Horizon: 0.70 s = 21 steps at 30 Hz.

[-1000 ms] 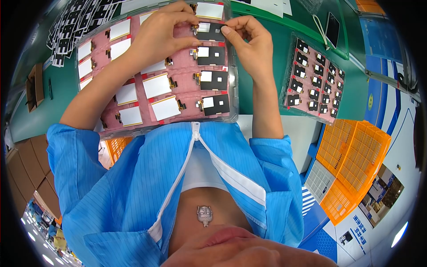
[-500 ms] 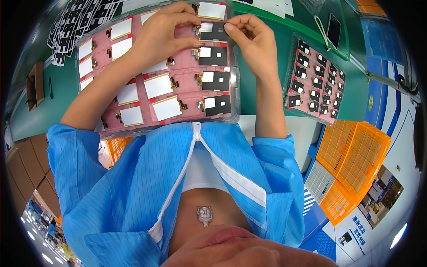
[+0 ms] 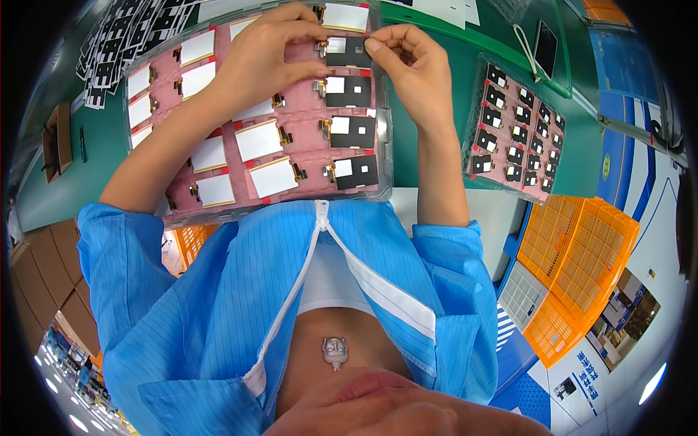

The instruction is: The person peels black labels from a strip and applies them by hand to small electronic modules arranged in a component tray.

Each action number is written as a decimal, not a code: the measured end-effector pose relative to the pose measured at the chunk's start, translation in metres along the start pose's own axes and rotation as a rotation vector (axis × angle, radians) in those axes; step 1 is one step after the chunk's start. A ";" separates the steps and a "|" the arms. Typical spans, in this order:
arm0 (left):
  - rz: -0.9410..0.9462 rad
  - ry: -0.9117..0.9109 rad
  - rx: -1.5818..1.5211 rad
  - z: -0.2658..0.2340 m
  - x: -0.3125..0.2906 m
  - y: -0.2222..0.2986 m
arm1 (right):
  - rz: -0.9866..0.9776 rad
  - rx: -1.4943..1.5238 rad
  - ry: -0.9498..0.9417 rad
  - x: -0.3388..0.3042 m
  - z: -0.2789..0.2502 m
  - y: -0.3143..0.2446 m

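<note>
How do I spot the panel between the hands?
Find the large pink-lined clear plastic tray. Seek the uppermost black-and-white rectangular panel in its right-hand column. Unlike its neighbours, it lies between the left hand and right hand.

Lower right: two slanting lines of large blue characters (image 3: 590, 372) on a white panel (image 3: 544, 379), bent by the lens; a small dark printed picture (image 3: 564, 389) beside them. Right edge, higher up: yellow-green oval mark (image 3: 606, 166) on a blue-and-white panel (image 3: 628, 156), its detail too small to read. Elsewhere, table included, no lettering legible at this size.
</note>
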<state>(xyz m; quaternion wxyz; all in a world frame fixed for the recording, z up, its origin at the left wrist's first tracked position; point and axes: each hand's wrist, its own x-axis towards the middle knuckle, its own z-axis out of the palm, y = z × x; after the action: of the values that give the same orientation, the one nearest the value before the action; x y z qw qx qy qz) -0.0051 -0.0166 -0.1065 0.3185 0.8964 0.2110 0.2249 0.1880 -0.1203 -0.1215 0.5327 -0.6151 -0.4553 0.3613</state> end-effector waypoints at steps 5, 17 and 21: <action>0.013 -0.008 0.004 0.000 0.000 0.000 | -0.008 -0.005 -0.002 -0.001 0.000 0.001; -0.007 -0.014 0.016 0.000 0.001 0.001 | -0.082 0.020 0.058 -0.003 0.002 0.009; 0.005 -0.003 0.014 0.000 0.000 0.000 | -0.101 -0.008 0.077 -0.003 0.004 0.006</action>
<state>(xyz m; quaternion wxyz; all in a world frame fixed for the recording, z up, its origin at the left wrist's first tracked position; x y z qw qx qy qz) -0.0045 -0.0167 -0.1067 0.3122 0.8994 0.2097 0.2229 0.1842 -0.1222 -0.1285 0.5650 -0.6068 -0.4663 0.3084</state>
